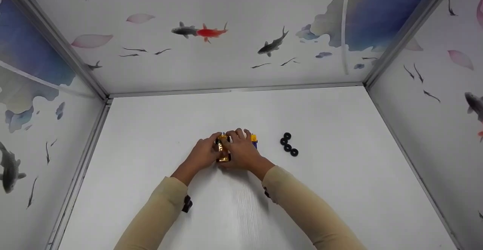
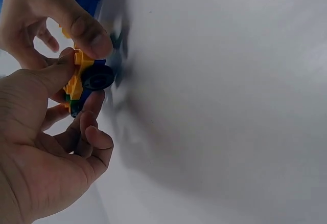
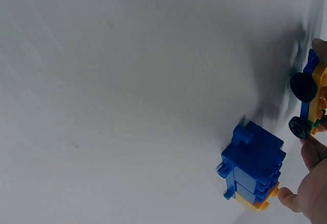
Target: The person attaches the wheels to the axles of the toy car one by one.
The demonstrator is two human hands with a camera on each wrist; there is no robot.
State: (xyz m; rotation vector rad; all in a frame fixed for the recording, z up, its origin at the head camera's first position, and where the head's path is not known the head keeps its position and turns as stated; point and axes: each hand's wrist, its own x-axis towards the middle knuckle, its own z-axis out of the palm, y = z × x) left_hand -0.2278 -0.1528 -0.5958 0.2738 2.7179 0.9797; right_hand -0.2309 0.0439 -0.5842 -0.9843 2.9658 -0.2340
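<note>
A small yellow and blue building-block car [image 1: 224, 155] with black wheels is held between both hands on the white table. My left hand [image 1: 205, 153] grips its left side; in the left wrist view the thumb and fingers of that left hand [image 2: 46, 142] pinch the yellow body near a black wheel [image 2: 98, 77]. From the opposite side my right hand [image 1: 242, 151] holds the car, its thumb [image 2: 97, 42] beside the wheel. Two black wheels show on the car [image 3: 318, 88] in the right wrist view. The right hand covers part of the car in the head view.
A blue and yellow block assembly [image 3: 250, 157] stands just beyond the right hand, partly hidden in the head view. Several loose black wheels [image 1: 288, 147] lie to its right. Patterned panels [image 1: 234, 61] wall the white table [image 1: 320, 204] at the back and both sides.
</note>
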